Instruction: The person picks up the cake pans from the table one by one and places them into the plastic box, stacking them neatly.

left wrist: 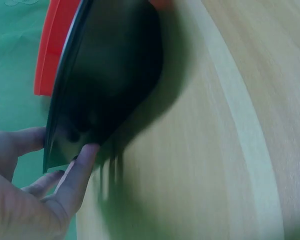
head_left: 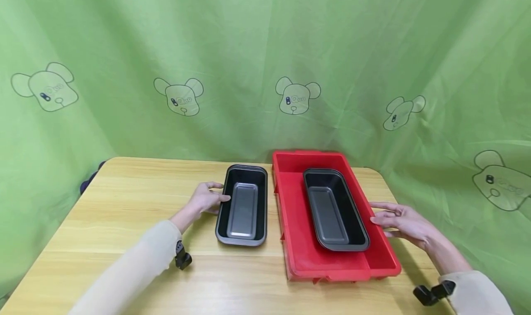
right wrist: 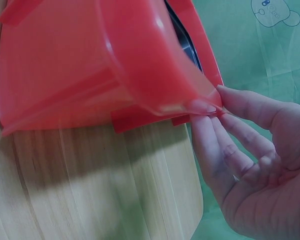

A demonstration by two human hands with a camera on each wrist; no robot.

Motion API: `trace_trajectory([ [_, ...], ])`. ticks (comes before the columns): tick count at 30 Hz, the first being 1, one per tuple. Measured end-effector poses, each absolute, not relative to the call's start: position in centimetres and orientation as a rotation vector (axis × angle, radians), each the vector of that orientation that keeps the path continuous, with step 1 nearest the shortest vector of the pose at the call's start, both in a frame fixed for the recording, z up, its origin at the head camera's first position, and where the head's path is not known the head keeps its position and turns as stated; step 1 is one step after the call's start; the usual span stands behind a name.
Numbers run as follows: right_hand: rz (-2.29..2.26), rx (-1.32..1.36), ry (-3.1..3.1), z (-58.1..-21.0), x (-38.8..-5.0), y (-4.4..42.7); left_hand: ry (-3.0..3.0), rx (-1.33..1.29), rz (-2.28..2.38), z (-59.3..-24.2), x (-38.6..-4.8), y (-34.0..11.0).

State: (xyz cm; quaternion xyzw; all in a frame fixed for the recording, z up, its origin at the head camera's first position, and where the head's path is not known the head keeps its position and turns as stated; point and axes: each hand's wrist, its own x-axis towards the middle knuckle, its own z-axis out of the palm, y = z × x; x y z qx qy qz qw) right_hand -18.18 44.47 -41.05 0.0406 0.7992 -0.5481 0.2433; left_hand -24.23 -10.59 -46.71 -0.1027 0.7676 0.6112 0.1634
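Note:
A dark loaf pan (head_left: pixel 243 211) sits on the wooden table left of the red tray (head_left: pixel 294 259). My left hand (head_left: pixel 205 199) pinches its left rim, thumb inside and fingers beneath the outer wall; the left wrist view shows the hand (left wrist: pixel 42 195) at the pan's side (left wrist: pixel 110 70). A second dark loaf pan (head_left: pixel 337 211) lies inside the red tray, a little tilted across it. My right hand (head_left: pixel 408 222) holds the tray's right rim; in the right wrist view the hand (right wrist: pixel 260 160) pinches the edge of the red tray (right wrist: pixel 55 85).
The wooden table (head_left: pixel 124 204) extends left of the pan and in front of the tray. Green curtains (head_left: pixel 232 43) with printed bear heads hang behind and at both sides. A dark object (head_left: pixel 85 183) shows beyond the table's back left corner.

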Motion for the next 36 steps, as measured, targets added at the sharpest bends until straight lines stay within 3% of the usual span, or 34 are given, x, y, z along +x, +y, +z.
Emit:
trace_trajectory([
  [36, -1.509, 0.099, 2.173, -40.91, -18.06, 44.53, 2.171, -0.241, 1.75, -46.81, -24.46, -10.12],
])
